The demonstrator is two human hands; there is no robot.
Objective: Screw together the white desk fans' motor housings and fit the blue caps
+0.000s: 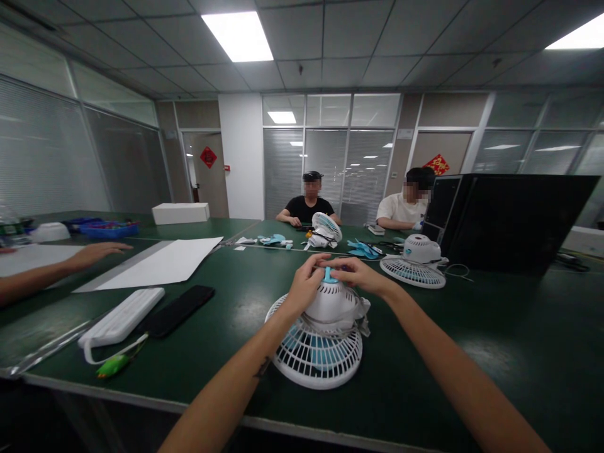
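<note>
A white fan (314, 358) lies face down on the green table, its round grille against the surface and its white motor housing (330, 305) pointing up. Light-blue blades show through the grille bars. A light-blue T-shaped piece (329, 274) stands on top of the housing. My left hand (306, 282) closes on it from the left, and my right hand (355, 274) pinches it from the right. The fingertips of both hands meet above the piece and partly hide it. Beside the housing, on its right, hangs a bundled cord (363, 314) in clear wrap.
To the left lie a white power strip (123, 314), a black phone (179, 309) and white sheets (165, 264). Another person's arm (70, 267) reaches in there. Two more fans (325, 231) stand farther back, near two seated people. A large black box (514, 220) rises at right.
</note>
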